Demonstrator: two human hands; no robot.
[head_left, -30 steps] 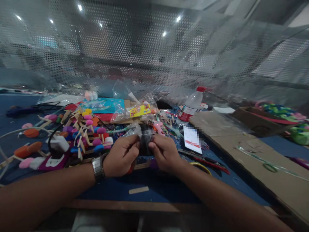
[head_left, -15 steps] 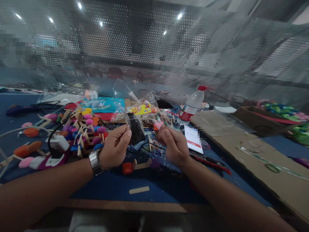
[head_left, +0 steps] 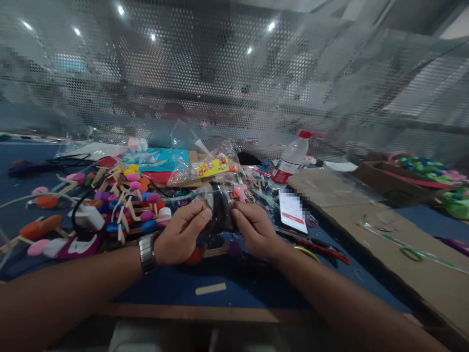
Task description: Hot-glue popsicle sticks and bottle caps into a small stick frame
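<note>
A small clear plastic bag with something black inside (head_left: 222, 210) is stretched between my two hands above the table. My left hand (head_left: 185, 230), with a metal watch (head_left: 147, 252) on its wrist, pinches the bag's left edge. My right hand (head_left: 254, 229) grips the right edge between thumb and fingers. What the black contents are, I cannot make out. Partly hidden beneath the hands lie an orange clay piece (head_left: 194, 256), a wooden stick piece and a purple clay piece (head_left: 234, 248). A loose wooden craft stick (head_left: 210, 289) rests near the table's front edge.
Clay-and-stick pieces (head_left: 128, 205) are heaped at left beside a power strip (head_left: 82, 244). A yellow-labelled packet (head_left: 212, 167) lies behind my hands. At right are a bottle (head_left: 291, 159), a phone (head_left: 293, 211), red-handled pliers (head_left: 326, 249) and cardboard (head_left: 403, 239).
My right hand has moved left and down and now grips the bag's right edge. The bag has shifted right and lower, with my left hand still on it.
</note>
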